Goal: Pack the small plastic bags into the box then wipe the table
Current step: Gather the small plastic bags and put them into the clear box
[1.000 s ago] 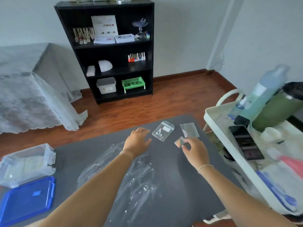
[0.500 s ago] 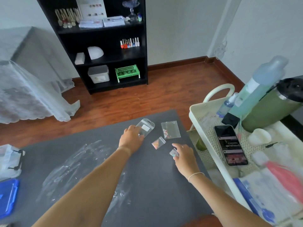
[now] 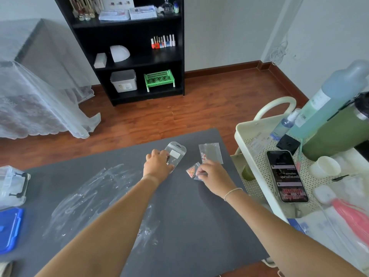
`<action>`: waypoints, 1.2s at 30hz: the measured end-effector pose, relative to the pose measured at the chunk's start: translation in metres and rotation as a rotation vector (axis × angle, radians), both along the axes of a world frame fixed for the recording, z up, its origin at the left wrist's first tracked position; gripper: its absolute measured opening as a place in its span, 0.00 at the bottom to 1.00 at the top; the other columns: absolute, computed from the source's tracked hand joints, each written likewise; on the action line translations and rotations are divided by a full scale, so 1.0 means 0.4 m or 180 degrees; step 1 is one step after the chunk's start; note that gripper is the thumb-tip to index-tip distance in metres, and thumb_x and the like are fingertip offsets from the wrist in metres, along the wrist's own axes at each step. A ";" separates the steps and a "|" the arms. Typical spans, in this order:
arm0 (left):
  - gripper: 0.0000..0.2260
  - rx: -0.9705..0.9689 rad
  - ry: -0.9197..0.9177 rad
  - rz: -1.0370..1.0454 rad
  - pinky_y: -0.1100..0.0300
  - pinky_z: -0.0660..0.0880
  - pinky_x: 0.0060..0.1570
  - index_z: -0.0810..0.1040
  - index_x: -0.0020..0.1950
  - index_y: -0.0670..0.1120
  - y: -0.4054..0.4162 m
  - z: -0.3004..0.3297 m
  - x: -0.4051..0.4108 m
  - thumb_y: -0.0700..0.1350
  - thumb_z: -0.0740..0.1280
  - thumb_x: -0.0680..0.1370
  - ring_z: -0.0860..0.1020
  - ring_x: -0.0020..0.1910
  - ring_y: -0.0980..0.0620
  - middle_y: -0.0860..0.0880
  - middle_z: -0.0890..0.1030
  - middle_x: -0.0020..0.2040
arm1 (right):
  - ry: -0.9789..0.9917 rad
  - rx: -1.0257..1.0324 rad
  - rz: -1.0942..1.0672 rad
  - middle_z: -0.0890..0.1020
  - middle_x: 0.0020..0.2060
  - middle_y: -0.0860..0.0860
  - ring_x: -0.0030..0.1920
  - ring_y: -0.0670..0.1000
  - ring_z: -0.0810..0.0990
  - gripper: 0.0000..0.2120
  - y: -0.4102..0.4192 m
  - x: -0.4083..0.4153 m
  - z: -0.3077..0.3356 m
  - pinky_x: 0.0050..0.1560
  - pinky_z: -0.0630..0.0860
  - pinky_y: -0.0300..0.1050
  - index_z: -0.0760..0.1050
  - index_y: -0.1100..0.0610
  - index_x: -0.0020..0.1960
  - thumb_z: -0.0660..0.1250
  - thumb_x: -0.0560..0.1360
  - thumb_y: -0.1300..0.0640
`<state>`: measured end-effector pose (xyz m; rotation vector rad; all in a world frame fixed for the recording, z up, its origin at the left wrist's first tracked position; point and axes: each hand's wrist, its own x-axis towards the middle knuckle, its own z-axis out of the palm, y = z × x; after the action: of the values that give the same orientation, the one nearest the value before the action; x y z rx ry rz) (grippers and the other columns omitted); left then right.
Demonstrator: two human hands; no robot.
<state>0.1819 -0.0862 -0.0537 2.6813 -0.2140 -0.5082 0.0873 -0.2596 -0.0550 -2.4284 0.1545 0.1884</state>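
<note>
On the dark grey table (image 3: pixel 199 226) lie several small clear plastic bags near the far right corner. My left hand (image 3: pixel 157 164) rests on the near end of a long hang-hole bag (image 3: pixel 176 152), fingers closed over it. My right hand (image 3: pixel 213 174) pinches a tiny bag (image 3: pixel 198 176) at its fingertips. A small bag of orange bits (image 3: pixel 191 170) lies just left of it, and a flat square bag (image 3: pixel 211 153) lies beyond. The clear plastic box (image 3: pixel 11 186) stands at the table's left edge, its blue lid (image 3: pixel 10 228) in front of it.
White smears (image 3: pixel 89 196) streak the middle of the table. A cream cart (image 3: pixel 249 136) stands close on the right, carrying a phone (image 3: pixel 286 175), a blue bottle (image 3: pixel 329 100), a green flask and a white cup. A black shelf stands across the wooden floor.
My right hand has moved forward and left, carrying the tiny bag up beside the orange-bits bag. My left hand has slid further onto the hang-hole bag. The view has shifted.
</note>
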 end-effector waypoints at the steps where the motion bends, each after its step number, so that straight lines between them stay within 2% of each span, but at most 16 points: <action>1: 0.21 0.0004 0.0037 0.0033 0.49 0.72 0.53 0.70 0.63 0.46 0.002 0.000 -0.001 0.45 0.68 0.72 0.65 0.61 0.41 0.42 0.69 0.61 | -0.0094 -0.0236 0.0192 0.78 0.50 0.55 0.53 0.56 0.72 0.07 0.003 0.013 0.000 0.54 0.68 0.47 0.79 0.61 0.43 0.61 0.73 0.65; 5: 0.26 0.0010 0.0176 0.0064 0.49 0.71 0.54 0.66 0.66 0.50 -0.007 0.006 -0.004 0.45 0.69 0.70 0.66 0.61 0.40 0.42 0.69 0.60 | -0.0223 -0.1111 0.0917 0.74 0.62 0.48 0.63 0.56 0.67 0.07 -0.006 0.042 -0.014 0.60 0.64 0.49 0.77 0.56 0.48 0.61 0.74 0.62; 8: 0.28 0.0002 0.0285 0.0140 0.49 0.71 0.55 0.64 0.67 0.50 0.000 0.004 -0.003 0.45 0.70 0.69 0.66 0.62 0.40 0.42 0.69 0.61 | -0.0234 -0.1395 0.1031 0.76 0.56 0.48 0.60 0.55 0.68 0.07 0.002 0.048 -0.019 0.58 0.62 0.48 0.75 0.54 0.47 0.61 0.73 0.63; 11: 0.29 -0.0090 0.0371 0.0238 0.50 0.70 0.55 0.64 0.68 0.49 0.004 -0.001 -0.002 0.45 0.71 0.69 0.67 0.62 0.39 0.41 0.69 0.61 | -0.0225 -0.1451 0.0932 0.76 0.52 0.50 0.57 0.55 0.69 0.09 0.009 0.046 -0.023 0.56 0.62 0.48 0.73 0.53 0.51 0.61 0.73 0.63; 16: 0.31 -0.0212 0.0430 0.0364 0.51 0.69 0.57 0.64 0.69 0.48 0.005 -0.006 -0.004 0.44 0.71 0.68 0.69 0.62 0.40 0.41 0.69 0.62 | 0.0079 -0.1392 0.0676 0.75 0.57 0.52 0.63 0.56 0.67 0.18 0.011 0.047 -0.024 0.59 0.61 0.48 0.68 0.52 0.63 0.60 0.75 0.63; 21: 0.26 -0.0280 0.0404 0.0473 0.51 0.70 0.55 0.68 0.65 0.45 0.001 -0.005 -0.004 0.43 0.70 0.68 0.70 0.60 0.40 0.42 0.70 0.60 | 0.0174 -0.1325 0.0599 0.75 0.54 0.53 0.62 0.56 0.66 0.12 0.010 0.043 -0.017 0.58 0.63 0.50 0.72 0.54 0.56 0.64 0.73 0.62; 24: 0.18 -0.0279 0.0365 0.0478 0.51 0.72 0.52 0.72 0.57 0.42 -0.001 -0.004 -0.006 0.41 0.68 0.69 0.72 0.56 0.39 0.41 0.70 0.56 | 0.0075 -0.1220 0.0522 0.74 0.52 0.53 0.60 0.55 0.67 0.09 0.011 0.035 -0.017 0.56 0.63 0.49 0.72 0.55 0.52 0.64 0.73 0.62; 26: 0.15 -0.0341 0.0334 0.0501 0.50 0.73 0.52 0.73 0.56 0.42 0.002 -0.007 -0.008 0.42 0.67 0.70 0.72 0.56 0.40 0.42 0.71 0.55 | -0.0048 -0.1109 0.0475 0.76 0.50 0.53 0.57 0.56 0.69 0.06 0.008 0.029 -0.015 0.54 0.64 0.48 0.73 0.56 0.50 0.63 0.73 0.62; 28: 0.13 -0.0496 0.0286 0.0553 0.51 0.73 0.52 0.73 0.55 0.44 0.005 -0.010 -0.008 0.43 0.66 0.71 0.73 0.54 0.41 0.43 0.71 0.55 | -0.0162 -0.0768 0.0200 0.79 0.45 0.54 0.52 0.57 0.73 0.03 0.003 0.027 -0.004 0.49 0.65 0.47 0.73 0.56 0.44 0.62 0.73 0.62; 30: 0.09 -0.0695 0.0241 0.0621 0.54 0.72 0.49 0.73 0.51 0.45 0.007 -0.009 -0.005 0.44 0.66 0.72 0.74 0.51 0.44 0.45 0.72 0.54 | -0.0114 -0.0264 -0.0305 0.80 0.39 0.52 0.46 0.58 0.77 0.08 -0.011 0.034 0.012 0.45 0.66 0.47 0.70 0.52 0.37 0.64 0.73 0.62; 31: 0.07 -0.0782 0.0238 0.0663 0.56 0.70 0.46 0.72 0.49 0.46 0.008 -0.008 -0.004 0.45 0.67 0.72 0.73 0.48 0.46 0.46 0.73 0.53 | -0.0055 0.0010 -0.0577 0.80 0.38 0.51 0.44 0.57 0.77 0.08 -0.022 0.040 0.018 0.45 0.68 0.47 0.70 0.51 0.37 0.64 0.72 0.61; 33: 0.08 -0.0955 0.0283 0.0773 0.59 0.68 0.39 0.70 0.46 0.48 0.010 -0.006 -0.001 0.44 0.68 0.72 0.73 0.45 0.49 0.49 0.75 0.49 | -0.0009 0.0477 -0.1090 0.81 0.40 0.51 0.42 0.55 0.78 0.05 -0.045 0.057 0.027 0.44 0.72 0.46 0.75 0.53 0.42 0.64 0.73 0.62; 35: 0.08 -0.1129 0.0348 0.0877 0.61 0.67 0.35 0.71 0.46 0.48 0.013 -0.005 0.000 0.43 0.69 0.71 0.73 0.43 0.51 0.51 0.75 0.46 | -0.0064 0.0689 -0.1444 0.80 0.42 0.51 0.36 0.51 0.76 0.07 -0.068 0.077 0.026 0.34 0.72 0.36 0.77 0.55 0.47 0.63 0.73 0.63; 36: 0.08 -0.1181 0.0365 0.0905 0.61 0.67 0.36 0.72 0.46 0.47 0.015 -0.004 0.000 0.43 0.69 0.71 0.73 0.44 0.51 0.51 0.75 0.46 | -0.0098 0.0711 -0.1538 0.80 0.43 0.51 0.33 0.49 0.75 0.07 -0.077 0.087 0.024 0.26 0.68 0.30 0.77 0.56 0.48 0.63 0.73 0.64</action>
<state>0.1821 -0.0803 -0.0555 2.2640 0.0976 -0.4774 0.1221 -0.2903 -0.0453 -2.1004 0.6601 -0.0486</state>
